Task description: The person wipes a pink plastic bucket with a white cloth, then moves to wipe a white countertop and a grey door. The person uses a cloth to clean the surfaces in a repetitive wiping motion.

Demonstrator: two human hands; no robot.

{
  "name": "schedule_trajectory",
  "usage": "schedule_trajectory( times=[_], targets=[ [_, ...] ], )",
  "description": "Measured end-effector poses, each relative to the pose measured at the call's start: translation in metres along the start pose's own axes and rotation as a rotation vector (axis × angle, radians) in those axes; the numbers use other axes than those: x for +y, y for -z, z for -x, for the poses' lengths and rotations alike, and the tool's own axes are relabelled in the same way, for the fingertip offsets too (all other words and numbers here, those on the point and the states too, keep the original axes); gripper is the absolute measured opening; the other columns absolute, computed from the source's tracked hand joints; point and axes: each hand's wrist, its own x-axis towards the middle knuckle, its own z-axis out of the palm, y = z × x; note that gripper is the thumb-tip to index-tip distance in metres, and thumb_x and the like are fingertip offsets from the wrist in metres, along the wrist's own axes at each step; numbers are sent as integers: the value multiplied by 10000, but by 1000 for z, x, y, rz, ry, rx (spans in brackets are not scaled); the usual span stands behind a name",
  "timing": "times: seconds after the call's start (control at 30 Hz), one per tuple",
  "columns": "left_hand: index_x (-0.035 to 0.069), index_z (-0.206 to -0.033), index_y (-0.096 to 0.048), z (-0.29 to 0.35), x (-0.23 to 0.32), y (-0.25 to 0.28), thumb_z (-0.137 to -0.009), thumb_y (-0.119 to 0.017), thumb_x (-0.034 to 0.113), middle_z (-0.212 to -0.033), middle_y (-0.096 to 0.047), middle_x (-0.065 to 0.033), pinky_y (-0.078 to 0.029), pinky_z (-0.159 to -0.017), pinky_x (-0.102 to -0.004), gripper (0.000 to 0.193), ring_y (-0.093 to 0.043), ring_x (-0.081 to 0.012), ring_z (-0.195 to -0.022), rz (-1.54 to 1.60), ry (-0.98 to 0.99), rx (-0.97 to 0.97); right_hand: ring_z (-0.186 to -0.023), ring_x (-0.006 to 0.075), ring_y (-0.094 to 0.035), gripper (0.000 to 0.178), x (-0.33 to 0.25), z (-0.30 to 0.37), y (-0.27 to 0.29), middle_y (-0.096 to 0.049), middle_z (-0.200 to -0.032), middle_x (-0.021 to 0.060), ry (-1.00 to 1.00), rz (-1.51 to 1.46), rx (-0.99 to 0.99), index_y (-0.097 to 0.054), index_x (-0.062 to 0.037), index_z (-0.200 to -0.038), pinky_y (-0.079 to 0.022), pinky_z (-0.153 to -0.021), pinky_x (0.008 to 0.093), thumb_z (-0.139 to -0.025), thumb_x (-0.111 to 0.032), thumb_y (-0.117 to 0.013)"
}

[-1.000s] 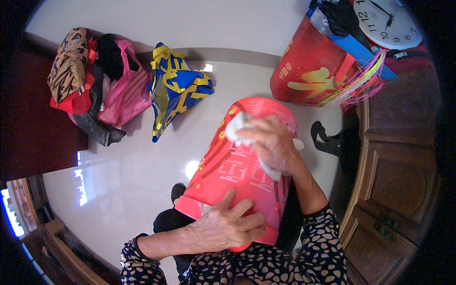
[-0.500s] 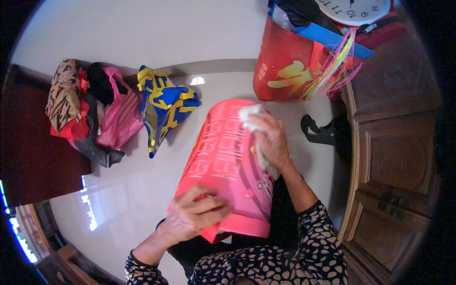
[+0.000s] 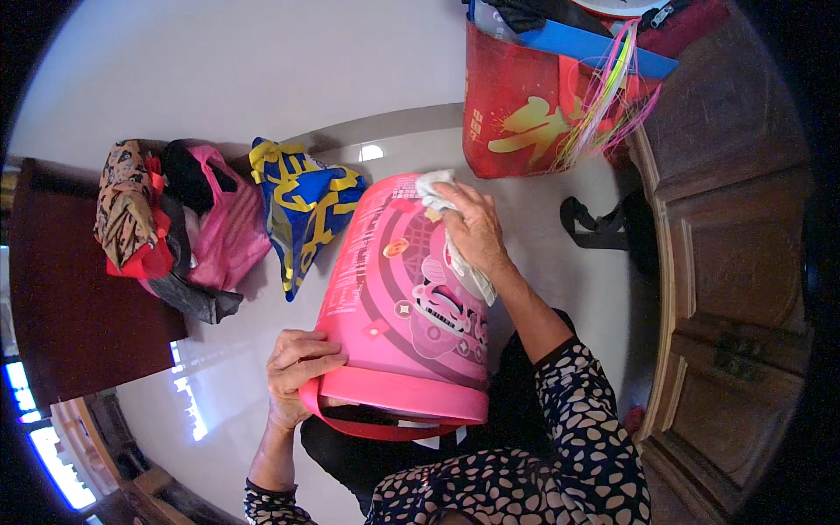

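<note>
A large pink cylindrical bucket [image 3: 350,289] with printed cartoon pictures lies tilted across my lap. Its rim with a red strap [image 3: 376,429] faces me. My left hand [image 3: 302,367] grips that rim at its left side, fingers over the outside and the thumb hidden. A crumpled white cloth [image 3: 472,278] is under my right hand [image 3: 472,229], which presses it against the bucket's upper right side near the far end. The cloth hangs down along the bucket below my fingers.
To the left are a patterned cloth bundle [image 3: 125,210], a pink bag [image 3: 226,232] and a blue-yellow bag [image 3: 306,206] beside a dark red panel [image 3: 79,297]. A stuffed red bag [image 3: 507,105] stands far right, near black straps [image 3: 595,227] and a wooden cabinet [image 3: 735,254].
The bucket has turned leftward, bringing more of the cartoon print into view. My left hand has shifted left along the rim. My right hand and the cloth have moved slightly left and up.
</note>
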Motion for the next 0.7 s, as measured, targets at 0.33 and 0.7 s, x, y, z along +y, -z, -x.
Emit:
schedule_trajectory(
  times=[0.33,0.7],
  targets=[
    [51,-912,-713,15,-20,-4,-566,-863,372,-949,-670,-112,-484,-810,-391,495,-610,-298,-939,41,84,129,-1103,305,-577,424,32,29,-5,-584,-1252,191,-414,-453,127,-574,-34,-1245,-444,-938,400,-824,-64,-552],
    [38,-931,-679,34,-19,8,-589,-872,347,-985,-649,-140,-497,-835,-415,500,-614,-322,-963,60,188,120,-1133,341,-462,714,-128,88,67,-485,-1335,136,469,-188,-439,-560,-185,-1307,-375,-914,468,-661,-387,-786]
  ],
)
